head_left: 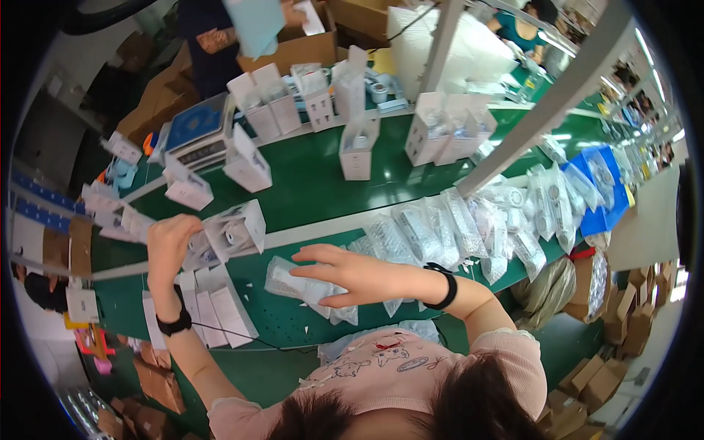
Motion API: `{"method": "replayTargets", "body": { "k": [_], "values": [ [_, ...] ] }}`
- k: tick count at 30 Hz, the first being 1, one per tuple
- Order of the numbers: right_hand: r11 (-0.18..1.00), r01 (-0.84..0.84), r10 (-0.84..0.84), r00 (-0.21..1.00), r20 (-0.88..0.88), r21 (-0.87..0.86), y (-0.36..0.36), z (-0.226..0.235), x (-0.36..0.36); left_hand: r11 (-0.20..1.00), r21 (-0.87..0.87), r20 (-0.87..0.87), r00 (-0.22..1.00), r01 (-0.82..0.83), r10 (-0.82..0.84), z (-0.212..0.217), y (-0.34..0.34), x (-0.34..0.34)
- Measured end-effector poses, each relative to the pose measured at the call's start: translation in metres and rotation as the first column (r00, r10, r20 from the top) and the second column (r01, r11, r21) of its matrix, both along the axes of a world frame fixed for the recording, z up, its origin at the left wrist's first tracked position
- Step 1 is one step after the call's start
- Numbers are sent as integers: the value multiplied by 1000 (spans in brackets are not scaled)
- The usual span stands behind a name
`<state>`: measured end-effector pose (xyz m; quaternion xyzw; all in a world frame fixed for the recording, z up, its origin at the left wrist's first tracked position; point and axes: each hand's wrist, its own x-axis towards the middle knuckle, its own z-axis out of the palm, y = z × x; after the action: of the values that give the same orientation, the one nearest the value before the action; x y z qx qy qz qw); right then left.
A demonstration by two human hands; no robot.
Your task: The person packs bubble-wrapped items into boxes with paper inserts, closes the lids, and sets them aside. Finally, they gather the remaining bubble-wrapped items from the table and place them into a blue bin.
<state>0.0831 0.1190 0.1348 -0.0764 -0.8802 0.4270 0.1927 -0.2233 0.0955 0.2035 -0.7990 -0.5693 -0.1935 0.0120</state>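
Note:
My left hand is at the left side of an open white carton, its fingers curled at the carton's edge. A white, rounded item shows inside that carton. Over a clear bubble-wrapped packet on the near green bench, my right hand is stretched out with thumb and fingers apart. Its palm covers part of the packet, and whether it touches is hard to see. Folded white cartons lie on the bench just right of my left wrist.
Many bubble-wrapped packets lie along the bench to the right, beside a blue bin. Several open white cartons stand on and beyond the green belt. A slanted metal post rises at right. Another person stands across.

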Motion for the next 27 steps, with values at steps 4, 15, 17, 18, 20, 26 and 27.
{"method": "replayTargets", "body": {
  "k": [4,15,17,18,20,26,27],
  "values": [
    [924,379,-383,914,-133,-60,0,15,57,984,130,-117,987,124,-108,33,8,56],
    [352,705,-935,289,-204,-615,-21,12,300,665,189,2,677,723,-736,52,64,331],
    [190,832,-979,122,-162,-522,-10,9,365,629,186,118,619,755,-777,42,84,389],
    [136,900,-984,73,-163,-414,-1,9,397,628,188,119,617,756,-778,38,90,416],
    [49,973,-990,17,-143,-227,34,13,452,663,185,296,602,725,-741,31,102,462],
    [68,872,-992,111,-62,484,184,-35,578,809,275,306,751,519,-585,1,178,574],
    [74,859,-996,88,-3,507,209,-51,589,811,278,302,755,515,-582,-3,192,589]
  ]
}}
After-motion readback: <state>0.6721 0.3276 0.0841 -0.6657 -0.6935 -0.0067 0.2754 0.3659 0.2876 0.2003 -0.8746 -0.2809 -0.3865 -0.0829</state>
